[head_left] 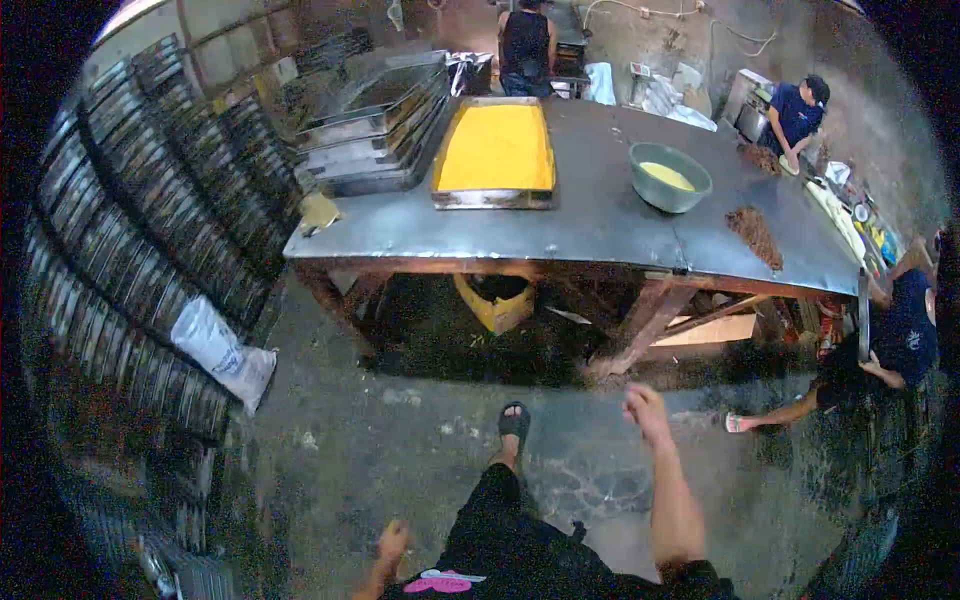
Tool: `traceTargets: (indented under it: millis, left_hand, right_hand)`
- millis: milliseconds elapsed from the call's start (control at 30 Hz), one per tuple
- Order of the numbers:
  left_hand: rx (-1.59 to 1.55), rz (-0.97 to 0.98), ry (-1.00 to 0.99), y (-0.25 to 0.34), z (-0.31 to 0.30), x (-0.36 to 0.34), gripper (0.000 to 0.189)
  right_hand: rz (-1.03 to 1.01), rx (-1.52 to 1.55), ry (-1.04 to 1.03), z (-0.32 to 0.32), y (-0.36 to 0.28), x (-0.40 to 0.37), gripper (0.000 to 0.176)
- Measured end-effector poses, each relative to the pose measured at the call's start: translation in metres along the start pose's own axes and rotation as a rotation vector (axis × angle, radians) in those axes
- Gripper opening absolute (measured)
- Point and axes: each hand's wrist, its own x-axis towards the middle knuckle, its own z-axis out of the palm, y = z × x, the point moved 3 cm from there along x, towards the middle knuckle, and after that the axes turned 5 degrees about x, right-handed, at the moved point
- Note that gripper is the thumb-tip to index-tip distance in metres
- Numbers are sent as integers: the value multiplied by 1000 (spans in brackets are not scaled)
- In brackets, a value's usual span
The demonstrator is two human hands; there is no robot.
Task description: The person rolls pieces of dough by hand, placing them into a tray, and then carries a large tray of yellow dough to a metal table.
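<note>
My left hand (394, 541) hangs low beside my left leg, above the concrete floor. It is small and blurred, so its fingers do not show clearly. Raised in front of me over the floor, my right hand (646, 410) has its fingers curled in, with nothing seen in it. Both hands are apart from the metal-topped table (590, 235). On that table lie a rectangular tray (493, 200) filled with a flat yellow layer and a green bowl (672, 204) holding pale yellow contents. A brown crumbly heap (754, 238) sits near the right end.
Dark stacked trays (365, 150) stand at the table's left end, beside tall stacks (150, 210) along the wall. White sacks (225, 350) lean there. One person (905, 325) at right holds a flat metal piece; another person (797, 115) works behind the table, and a third (527, 45) stands farther back.
</note>
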Motion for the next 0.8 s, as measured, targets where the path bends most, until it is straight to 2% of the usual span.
traceTargets:
  millis: [33, 67, 100, 133, 167, 233, 267, 367, 400, 533, 567, 600, 667, 700, 767, 800]
  left_hand:
    - [-153, 87, 82, 67, -19, 26, 40]
    - [-208, 117, 49, 175, -63, 40, 39]
    - [-262, 159, 113, 279, -111, 44, 41]
    - [-376, 289, 113, 354, -135, 69, 43]
    - [-378, 514, 178, 405, -139, 113, 44]
    - [-259, 903, 338, 543, -205, 142, 45]
    - [-191, 1042, 389, 594, -229, 163, 48]
    - [241, 1105, 649, 712, -267, 238, 54]
    - [359, 1112, 710, 740, -279, 258, 56]
    - [584, 1093, 812, 800, -288, 317, 54]
    - [619, 1069, 741, 804, -284, 328, 50]
    - [650, 1039, 666, 802, -278, 339, 46]
    - [619, 976, 631, 798, -267, 346, 40]
    - [578, 948, 613, 798, -264, 349, 36]
    - [547, 941, 687, 797, -262, 356, 34]
    - [498, 969, 750, 798, -263, 357, 32]
  right_hand:
    - [-60, -15, -41, 10, -23, 34, 28]
    - [-88, -5, -40, 16, -41, 65, 30]
    - [-128, 8, -27, 19, -63, 97, 31]
    - [-150, 61, 16, 16, -82, 134, 34]
    - [-155, 112, 61, 11, -96, 162, 38]
    - [-123, 214, 126, -1, -135, 211, 44]
    - [-112, 241, 157, -15, -147, 244, 45]
    - [-124, 216, 329, -57, -184, 322, 57]
    - [-129, 275, 319, -64, -197, 341, 64]
    - [-156, 289, 452, -113, -219, 432, 74]
    - [-156, 312, 414, -126, -220, 455, 80]
    - [-82, 320, 458, -132, -227, 479, 78]
    - [-7, 405, 567, -126, -248, 498, 90]
    - [5, 396, 532, -129, -247, 517, 90]
    - [-19, 443, 309, -146, -226, 553, 69]
    - [-37, 533, 337, -151, -217, 565, 47]
